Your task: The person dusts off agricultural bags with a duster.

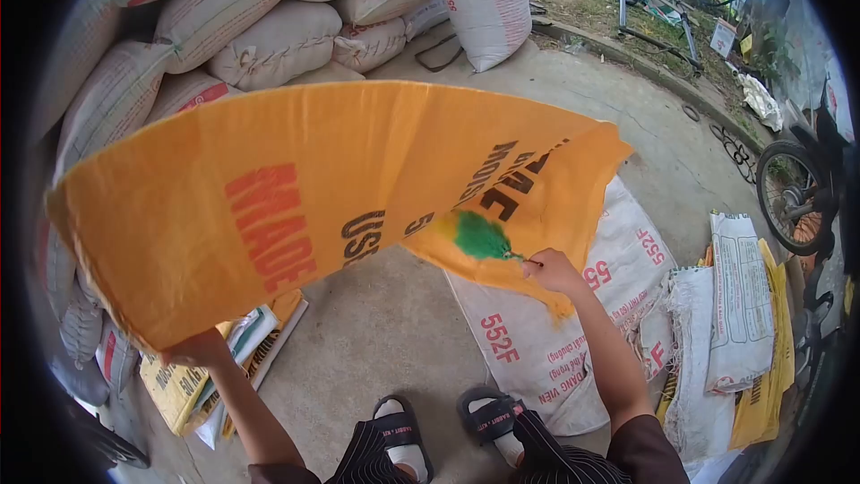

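A large orange woven sack (354, 152) with red and black lettering is spread out in the air before me. My left hand (193, 350) grips its lower left edge, with the fingers partly hidden by the sack. My right hand (553, 272) is closed around the thin dark end of a green brush-like tuft (482, 237), yellowish at its edge. That tuft overlaps the right part of the orange sack, just left of my fingers. Below my right arm, a white sack (537, 354) marked 552F lies flat on the ground.
Stuffed white sacks (278, 43) are piled at the back left, and one full sack (484, 0) stands upright beside them. Folded sacks (742, 305) lie at right, more folded sacks (184, 385) at lower left. A wheel (793, 197) stands at the right edge. My sandalled feet (403, 435) are below.
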### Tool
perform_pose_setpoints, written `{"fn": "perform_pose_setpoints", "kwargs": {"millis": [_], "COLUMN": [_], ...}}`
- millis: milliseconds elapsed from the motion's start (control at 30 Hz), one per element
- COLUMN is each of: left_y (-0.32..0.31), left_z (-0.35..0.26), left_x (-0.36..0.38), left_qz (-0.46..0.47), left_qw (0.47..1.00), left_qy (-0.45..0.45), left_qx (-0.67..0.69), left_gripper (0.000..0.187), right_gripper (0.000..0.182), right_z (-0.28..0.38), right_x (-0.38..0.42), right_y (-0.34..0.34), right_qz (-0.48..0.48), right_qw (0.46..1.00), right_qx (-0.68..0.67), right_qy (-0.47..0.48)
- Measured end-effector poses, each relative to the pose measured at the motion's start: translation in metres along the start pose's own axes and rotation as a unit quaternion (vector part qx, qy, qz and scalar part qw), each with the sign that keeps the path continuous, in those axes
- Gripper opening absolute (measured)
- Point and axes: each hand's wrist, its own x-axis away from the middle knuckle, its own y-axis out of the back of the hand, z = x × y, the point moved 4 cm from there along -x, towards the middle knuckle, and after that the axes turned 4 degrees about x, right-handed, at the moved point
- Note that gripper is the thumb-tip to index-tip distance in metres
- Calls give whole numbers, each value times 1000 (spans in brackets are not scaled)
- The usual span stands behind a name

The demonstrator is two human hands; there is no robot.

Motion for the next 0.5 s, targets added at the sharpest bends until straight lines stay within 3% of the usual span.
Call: {"fn": "perform_pose_setpoints", "kwargs": {"millis": [33, 67, 100, 133, 167, 200, 233, 267, 300, 333, 367, 433, 500], "left_y": [36, 62, 111, 97, 76, 95, 143, 174, 156, 142, 134, 153, 139], "left_z": [-22, -40, -60, -58, -59, -65, -73, -77, -69, -64, -60, -54, -41], "left_x": [3, 9, 13, 7, 9, 16, 23, 34, 41, 54, 65, 91, 106], "left_qz": [-146, -186, -188, -15, 156, 155, -18, -193, -201, -285, -364, -331, -186], "left_qw": [962, 921, 861, 978, 981, 981, 992, 934, 934, 907, 869, 896, 929], "left_qy": [-89, -50, -87, -1, 86, 87, 53, 18, 20, 77, 135, 165, 233], "left_qx": [-214, -338, -464, -210, 71, 77, -117, -301, -293, -301, -307, -246, -219], "left_gripper": [52, 57, 62, 67, 74, 74, 84, 94, 94, 92, 89, 84, 80], "right_gripper": [25, 27, 28, 29, 29, 29, 29, 29, 28, 27, 27, 21, 19], "right_z": [1, -6, -17, -33, -56, -81, -106, -117, -122, -124, -126, -137, -138], "right_x": [-8, -13, -14, -13, -14, -9, 2, 9, 21, 38, 45, 60, 70], "right_y": [3, 14, 22, 25, 32, 37, 43, 52, 64, 71, 78, 82, 85], "right_qz": [-4, -59, -112, -181, -250, -254, -273, -292, -228, -157, -161, -162, -198], "right_qw": [1000, 997, 990, 982, 967, 966, 960, 955, 955, 923, 924, 877, 853], "right_qx": [-8, -17, -24, -43, -56, -54, -58, -60, -129, -196, -188, -333, -385], "right_qy": [1, -38, -79, -39, 2, -1, 6, 14, -140, -292, -293, -307, -292]}}
